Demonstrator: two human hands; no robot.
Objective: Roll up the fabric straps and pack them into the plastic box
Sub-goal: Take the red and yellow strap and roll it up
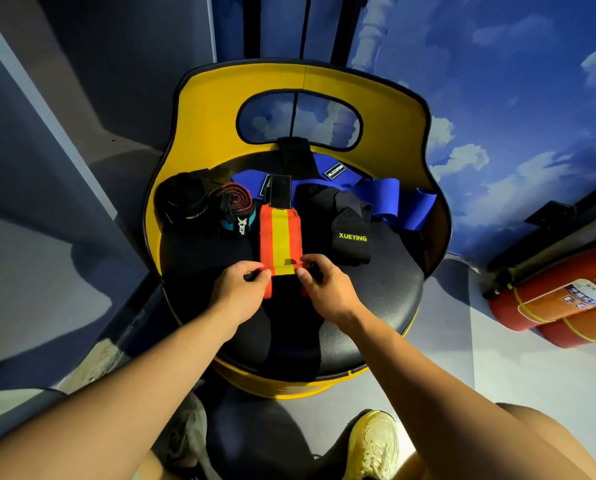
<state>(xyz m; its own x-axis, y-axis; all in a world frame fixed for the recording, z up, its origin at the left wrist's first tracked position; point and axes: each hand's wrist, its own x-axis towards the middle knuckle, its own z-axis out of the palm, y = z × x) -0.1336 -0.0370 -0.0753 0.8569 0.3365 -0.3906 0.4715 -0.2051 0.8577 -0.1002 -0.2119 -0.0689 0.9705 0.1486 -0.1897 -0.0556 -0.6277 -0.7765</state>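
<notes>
Blue cloud-print walls on my right, grey panels on my left; work surface is the black seat cushion (376,306) of a yellow-backed chair (220,109).

Current piece: orange-and-yellow strap (279,237), laid flat on the cushion. Long axis runs straight away from me, toward the chair back; far end carries a black tab (279,190). Near end sits between my two hands, so both are equally close to it.

Left hand (235,289): fingers curled, thumb and forefinger pinching the near left corner of the strap. Right hand (326,287): fingers curled likewise, pinching the near right corner. Near edge looks folded over under my fingertips, but I cannot tell how far.

Judgement: the roll starts here and must travel away from me along the strap's length, both hands turning together to keep it square.

Others waiting: a rolled red-edged strap (235,202) to the left, a black XUEYING strap (352,233) to the right, blue straps (390,199) behind. No plastic box in view.
</notes>
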